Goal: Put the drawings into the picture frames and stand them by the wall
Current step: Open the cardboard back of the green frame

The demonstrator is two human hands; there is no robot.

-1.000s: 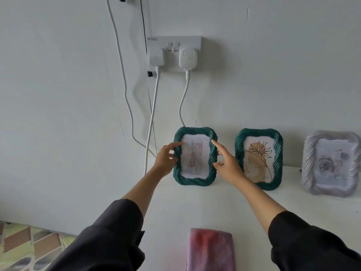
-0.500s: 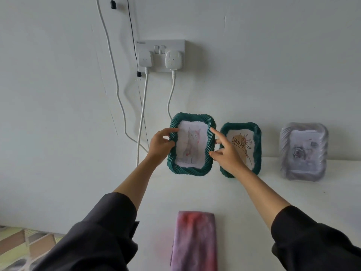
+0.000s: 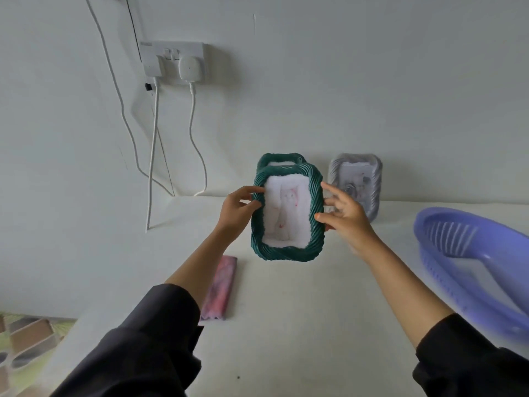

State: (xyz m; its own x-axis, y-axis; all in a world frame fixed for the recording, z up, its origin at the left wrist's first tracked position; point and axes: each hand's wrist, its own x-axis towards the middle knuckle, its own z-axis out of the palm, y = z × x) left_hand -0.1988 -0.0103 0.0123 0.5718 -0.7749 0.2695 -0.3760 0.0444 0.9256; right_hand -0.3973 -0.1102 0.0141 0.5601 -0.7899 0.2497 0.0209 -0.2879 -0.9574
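A green twisted-rim picture frame (image 3: 287,252) with a faint pink-and-grey drawing (image 3: 284,213) in it is lifted off the white table, tilted back toward me. My left hand (image 3: 239,209) grips its left edge and my right hand (image 3: 345,214) holds its right edge, fingers spread. Behind it, a second green frame (image 3: 279,159) stands against the wall, mostly hidden. A grey frame (image 3: 357,181) with a rose drawing stands by the wall to the right, partly behind my right hand.
A lilac plastic basket (image 3: 472,259) lies at the right on the white table (image 3: 286,325). A folded pink cloth (image 3: 221,287) lies near my left forearm. A wall socket (image 3: 174,63) with two plugs and hanging cables (image 3: 153,156) is at upper left.
Both hands have lifted the green frame with the cat drawing away from the wall and pulled it toward me and to the right, in front of the second green frame. The view shifted right.
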